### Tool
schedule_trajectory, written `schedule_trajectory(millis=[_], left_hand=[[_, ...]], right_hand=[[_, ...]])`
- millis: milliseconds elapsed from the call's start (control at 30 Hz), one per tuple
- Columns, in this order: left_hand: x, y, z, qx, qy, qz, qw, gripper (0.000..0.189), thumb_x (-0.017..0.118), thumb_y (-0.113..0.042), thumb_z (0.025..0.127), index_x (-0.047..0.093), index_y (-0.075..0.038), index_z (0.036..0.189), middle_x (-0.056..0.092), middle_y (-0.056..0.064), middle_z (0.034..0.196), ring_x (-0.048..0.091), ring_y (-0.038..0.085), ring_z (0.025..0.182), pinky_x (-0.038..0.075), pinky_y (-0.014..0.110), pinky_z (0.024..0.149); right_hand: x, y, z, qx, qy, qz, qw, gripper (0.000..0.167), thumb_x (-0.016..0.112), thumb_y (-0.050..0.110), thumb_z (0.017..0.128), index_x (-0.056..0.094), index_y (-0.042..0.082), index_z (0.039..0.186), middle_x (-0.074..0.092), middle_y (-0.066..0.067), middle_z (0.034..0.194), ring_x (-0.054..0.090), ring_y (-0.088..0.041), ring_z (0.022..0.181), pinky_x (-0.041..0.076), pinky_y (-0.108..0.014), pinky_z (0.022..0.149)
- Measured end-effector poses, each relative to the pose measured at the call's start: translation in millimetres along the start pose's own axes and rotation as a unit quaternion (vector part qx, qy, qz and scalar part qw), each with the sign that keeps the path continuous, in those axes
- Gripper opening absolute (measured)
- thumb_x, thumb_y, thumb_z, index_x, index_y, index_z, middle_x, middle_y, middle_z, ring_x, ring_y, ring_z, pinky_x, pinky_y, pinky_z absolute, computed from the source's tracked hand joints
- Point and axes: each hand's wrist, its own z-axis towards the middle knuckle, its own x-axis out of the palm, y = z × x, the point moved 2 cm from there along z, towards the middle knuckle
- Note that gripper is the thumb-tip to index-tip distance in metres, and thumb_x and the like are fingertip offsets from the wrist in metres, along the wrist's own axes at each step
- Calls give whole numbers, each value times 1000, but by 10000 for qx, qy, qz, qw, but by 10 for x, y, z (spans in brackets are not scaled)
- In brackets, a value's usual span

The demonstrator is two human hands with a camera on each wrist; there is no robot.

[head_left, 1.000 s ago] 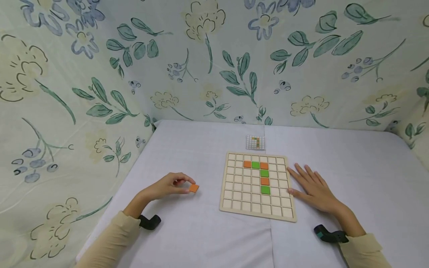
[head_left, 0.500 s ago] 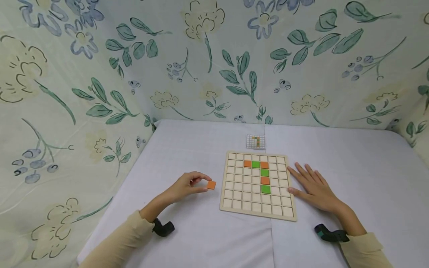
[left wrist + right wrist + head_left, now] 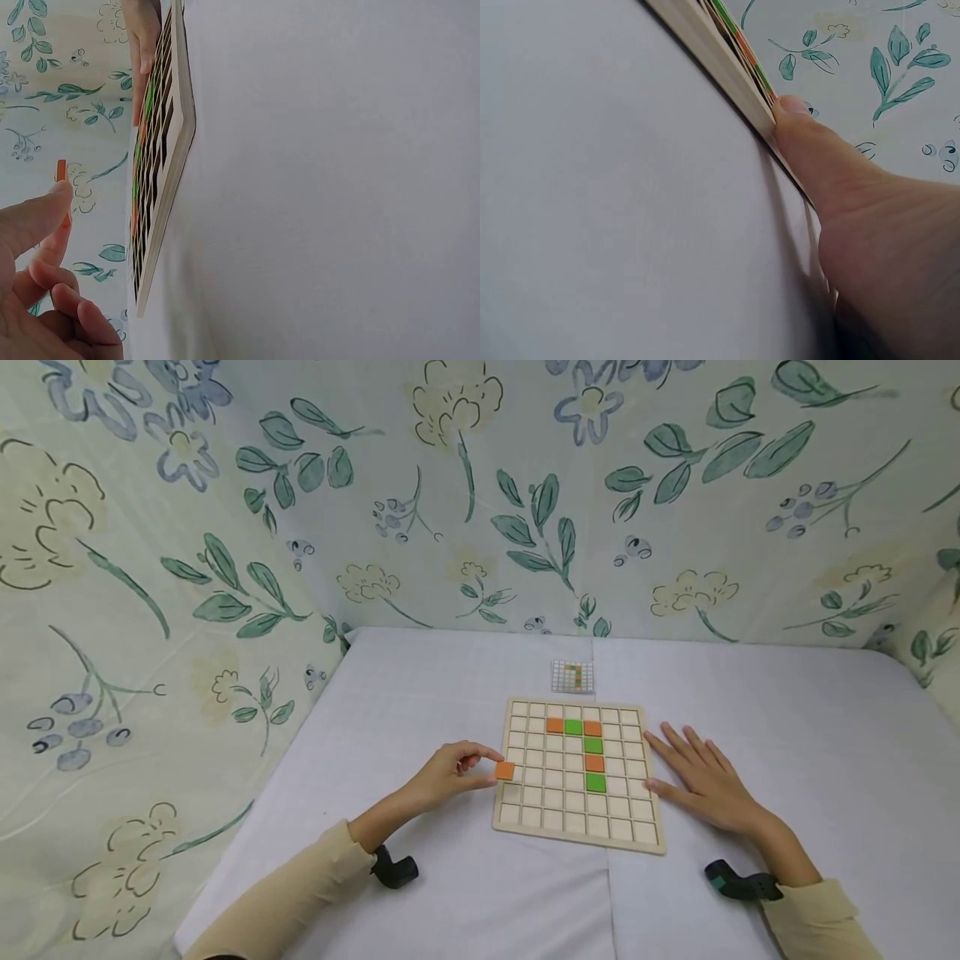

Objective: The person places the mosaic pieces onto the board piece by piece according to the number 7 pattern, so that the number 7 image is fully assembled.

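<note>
Between thumb and fingertip, my left hand [image 3: 448, 774] pinches a square orange tile [image 3: 505, 771], which overlaps the left edge of the wooden grid board [image 3: 532, 832] in the head view. In the left wrist view the tile [image 3: 62, 171] shows edge-on above the thumb, higher than the board. My right hand [image 3: 705, 783] lies flat with fingers spread at the board's right edge; its thumb [image 3: 795, 112] touches the rim in the right wrist view. Orange and green tiles [image 3: 573, 727] sit in the board's cells, a short row that turns down into a column.
Behind the board lies a small card [image 3: 572, 677] printed with a grid and a similar coloured pattern. A white cloth [image 3: 450, 893] covers the table. Floral fabric [image 3: 480, 493] hangs at the back and sides. Each wrist wears a black device [image 3: 395, 868].
My left hand has carried the orange tile rightward from the bare cloth to the board's left edge. The right hand and the tiles on the board have stayed put.
</note>
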Motion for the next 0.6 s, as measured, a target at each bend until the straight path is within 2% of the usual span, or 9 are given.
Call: schedule_trajectory(millis=[133,467,600], left_hand=[[94,98,83,8,-2,-49,10000,31,77,-5,87,70,1,116,40,23,82,39,34,78,28,25,66],[341,30,232,120,266,-108,9995,29,80,-13,86,73,-7,114,34,0,71,36,11,70,31,24,65],[461,4,302,155,358,-88,9992,29,79,-14,87,73,-7,114,29,-4,68,31,8,64,31,23,63]], right_hand=[[14,-14,4,-4,-3,-25,10000,81,56,53,97,21,16,161,11,-21,163,-3,-45,148,-10,-58,114],[22,-19,8,2,-5,-34,10000,81,56,53,97,21,16,160,11,-21,163,-3,-45,148,-10,-58,114],[25,-21,9,-23,-4,-51,10000,81,56,53,98,20,16,161,11,-22,163,-3,-45,148,-11,-58,113]])
